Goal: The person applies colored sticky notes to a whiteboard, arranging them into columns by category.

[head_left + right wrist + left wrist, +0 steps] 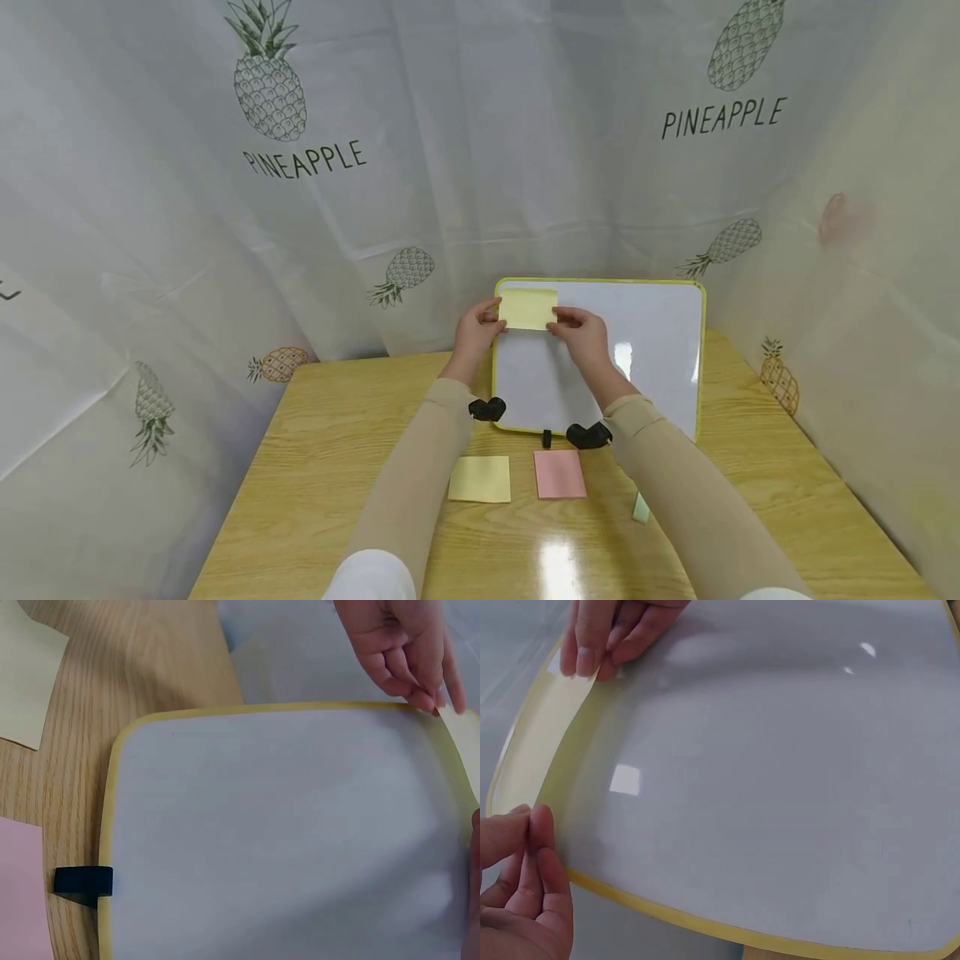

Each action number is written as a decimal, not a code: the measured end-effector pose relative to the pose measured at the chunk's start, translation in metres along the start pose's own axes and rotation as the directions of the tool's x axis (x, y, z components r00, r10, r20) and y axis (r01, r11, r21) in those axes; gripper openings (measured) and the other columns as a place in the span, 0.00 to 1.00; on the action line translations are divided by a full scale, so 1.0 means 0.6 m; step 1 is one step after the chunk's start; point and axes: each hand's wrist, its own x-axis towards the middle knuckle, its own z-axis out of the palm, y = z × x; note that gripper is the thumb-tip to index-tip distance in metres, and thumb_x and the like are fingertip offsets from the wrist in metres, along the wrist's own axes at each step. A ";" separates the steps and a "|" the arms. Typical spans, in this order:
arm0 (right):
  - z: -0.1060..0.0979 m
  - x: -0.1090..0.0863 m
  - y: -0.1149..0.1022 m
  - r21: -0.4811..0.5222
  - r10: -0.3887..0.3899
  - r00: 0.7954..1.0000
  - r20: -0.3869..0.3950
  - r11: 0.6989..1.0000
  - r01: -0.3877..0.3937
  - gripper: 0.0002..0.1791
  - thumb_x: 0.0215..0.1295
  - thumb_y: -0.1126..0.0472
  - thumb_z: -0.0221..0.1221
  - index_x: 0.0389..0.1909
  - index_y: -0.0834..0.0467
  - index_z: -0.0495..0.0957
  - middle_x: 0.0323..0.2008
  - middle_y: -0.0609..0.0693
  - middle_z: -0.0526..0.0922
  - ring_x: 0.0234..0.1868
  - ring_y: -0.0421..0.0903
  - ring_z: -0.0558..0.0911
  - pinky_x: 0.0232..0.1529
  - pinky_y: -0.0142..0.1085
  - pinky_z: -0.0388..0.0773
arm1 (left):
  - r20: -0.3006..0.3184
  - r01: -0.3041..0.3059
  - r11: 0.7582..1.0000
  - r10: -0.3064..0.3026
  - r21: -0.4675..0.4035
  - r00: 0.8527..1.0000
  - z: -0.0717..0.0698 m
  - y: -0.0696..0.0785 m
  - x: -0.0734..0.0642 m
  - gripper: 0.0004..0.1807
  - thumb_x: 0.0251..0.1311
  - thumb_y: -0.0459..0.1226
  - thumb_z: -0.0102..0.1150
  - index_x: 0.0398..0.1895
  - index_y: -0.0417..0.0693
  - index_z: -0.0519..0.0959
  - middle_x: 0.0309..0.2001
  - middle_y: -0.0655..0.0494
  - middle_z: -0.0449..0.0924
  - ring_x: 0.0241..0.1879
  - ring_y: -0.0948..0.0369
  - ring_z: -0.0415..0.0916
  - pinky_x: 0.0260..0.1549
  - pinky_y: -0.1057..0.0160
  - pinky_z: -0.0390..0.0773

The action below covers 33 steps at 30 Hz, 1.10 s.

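A yellow sticky note (528,309) is held flat against the upper left of a whiteboard (652,350) with a yellow rim. My left hand (476,332) pinches the note's left end between thumb and fingers, close to the board's left edge. At the opposite end, my right hand (582,337) pinches the lower right corner. In the left wrist view the note (551,742) stretches between both hands, its lower edge lifted a little off the board. The right wrist view shows the left hand (405,645) at the board's rim and only a sliver of the right.
On the wooden table (337,433), before the board, lie a yellow sticky pad (480,479) and a pink sticky pad (559,474). A pale green pad (641,508) is partly behind the right forearm. The board leans near a pineapple-print curtain (480,167).
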 end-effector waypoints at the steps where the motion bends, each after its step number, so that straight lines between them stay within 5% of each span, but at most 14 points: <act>1: 0.000 0.000 0.001 -0.003 0.007 1.000 -0.002 1.000 -0.007 0.20 0.60 0.66 0.67 0.54 0.62 0.80 0.46 0.57 0.81 0.38 0.41 0.81 0.40 0.30 0.78 | 0.002 -0.002 1.000 0.002 0.001 1.000 0.000 0.001 0.000 0.26 0.61 0.25 0.61 0.63 0.50 0.76 0.34 0.54 0.72 0.36 0.56 0.83 0.32 0.64 0.75; 10: 0.001 0.003 0.001 0.011 -0.016 1.000 -0.016 1.000 0.016 0.20 0.60 0.67 0.67 0.54 0.63 0.80 0.46 0.58 0.81 0.37 0.40 0.81 0.39 0.28 0.77 | -0.009 0.004 0.999 -0.004 0.033 1.000 0.002 0.010 0.001 0.27 0.62 0.25 0.61 0.64 0.50 0.75 0.34 0.54 0.72 0.36 0.56 0.83 0.21 0.70 0.65; 18: 0.002 0.005 0.000 0.004 -0.029 0.999 -0.019 1.000 0.029 0.19 0.60 0.68 0.67 0.53 0.65 0.80 0.44 0.58 0.80 0.34 0.38 0.80 0.37 0.27 0.77 | 0.002 0.009 0.999 -0.010 0.031 1.000 0.003 0.017 -0.001 0.29 0.61 0.24 0.60 0.65 0.50 0.74 0.33 0.54 0.70 0.36 0.55 0.82 0.40 0.57 0.79; 33: 0.001 0.004 0.002 -0.028 -0.057 0.998 -0.009 0.998 0.056 0.18 0.59 0.69 0.67 0.52 0.66 0.81 0.44 0.59 0.81 0.37 0.40 0.79 0.36 0.26 0.76 | 0.037 0.034 0.999 -0.034 -0.013 0.999 0.003 0.009 0.005 0.33 0.60 0.21 0.59 0.68 0.53 0.71 0.32 0.53 0.70 0.33 0.52 0.79 0.40 0.61 0.80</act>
